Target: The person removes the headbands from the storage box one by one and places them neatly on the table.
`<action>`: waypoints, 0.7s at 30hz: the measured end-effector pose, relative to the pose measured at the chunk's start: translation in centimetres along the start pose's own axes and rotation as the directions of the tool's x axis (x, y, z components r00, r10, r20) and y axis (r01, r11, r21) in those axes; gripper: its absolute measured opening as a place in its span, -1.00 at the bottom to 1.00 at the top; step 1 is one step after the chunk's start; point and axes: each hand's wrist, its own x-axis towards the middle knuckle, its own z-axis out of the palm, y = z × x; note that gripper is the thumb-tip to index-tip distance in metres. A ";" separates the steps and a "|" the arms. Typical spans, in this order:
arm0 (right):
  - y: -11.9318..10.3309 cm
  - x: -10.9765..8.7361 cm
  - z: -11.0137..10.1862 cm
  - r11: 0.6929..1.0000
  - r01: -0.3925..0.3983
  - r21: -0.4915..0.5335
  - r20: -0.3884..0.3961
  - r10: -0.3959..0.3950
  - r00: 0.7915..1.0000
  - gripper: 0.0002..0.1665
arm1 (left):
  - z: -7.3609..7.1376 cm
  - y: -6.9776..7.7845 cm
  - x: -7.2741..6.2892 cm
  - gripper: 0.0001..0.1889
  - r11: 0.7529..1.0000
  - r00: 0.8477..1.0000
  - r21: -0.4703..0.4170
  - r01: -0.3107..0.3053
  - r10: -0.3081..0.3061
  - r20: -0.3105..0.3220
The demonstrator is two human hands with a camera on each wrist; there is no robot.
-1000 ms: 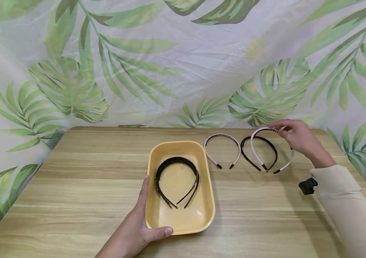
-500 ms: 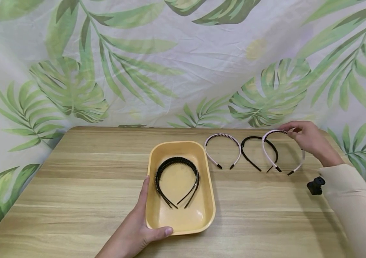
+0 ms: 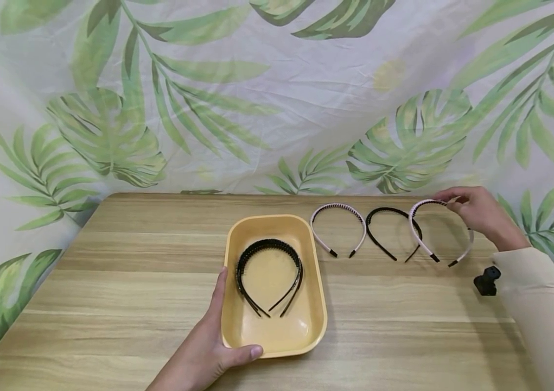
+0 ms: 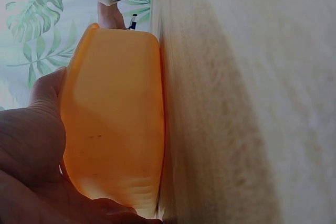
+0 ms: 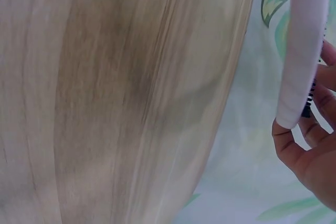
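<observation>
My right hand (image 3: 483, 213) pinches a pale pink headband (image 3: 414, 231) at the top of its arch, at the right of the table. In the right wrist view the pink band (image 5: 303, 45) is held up in the fingertips, with dark teeth along its inner side. My left hand (image 3: 204, 341) holds a yellow plastic basin (image 3: 323, 304) by its near left corner, thumb over the rim. Black headbands (image 3: 269, 242) lie overlapped inside the basin. From the left wrist, the outside wall of the basin (image 4: 113, 108) fills the middle, standing on the wood.
Another pink headband (image 3: 313, 228) lies just right of the basin. Beside it a black headband (image 3: 379, 244) lies on the wooden table (image 3: 110, 304), partly overlapped in view by the held one. A leaf-printed cloth (image 3: 306, 108) hangs behind the table's back edge.
My right hand has moved to the right with the pink headband, away from over the black headband. My left hand and the basin have stayed in place.
</observation>
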 end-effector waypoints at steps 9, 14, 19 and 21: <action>1.2 0.2 -0.5 0.999 -0.034 0.008 -0.004 0.034 0.999 -0.60 | 0.0 -0.1 0.0 0.56 1.000 1.000 -0.015 -0.018 0.018 0.001; 1.7 0.3 -0.8 0.999 -0.044 -0.012 0.014 0.044 0.999 -0.60 | 0.0 -0.1 0.0 0.55 0.999 1.000 -0.021 -0.028 0.028 0.005; 2.3 0.5 -0.7 0.999 -0.051 -0.019 0.035 0.051 0.998 -0.60 | 0.0 -0.1 0.1 0.56 1.000 1.000 -0.013 -0.010 0.010 0.006; 2.5 0.5 -0.6 0.999 -0.050 -0.019 0.043 0.051 0.998 -0.60 | 0.0 -0.1 0.1 0.57 1.000 1.000 -0.010 0.001 -0.001 0.004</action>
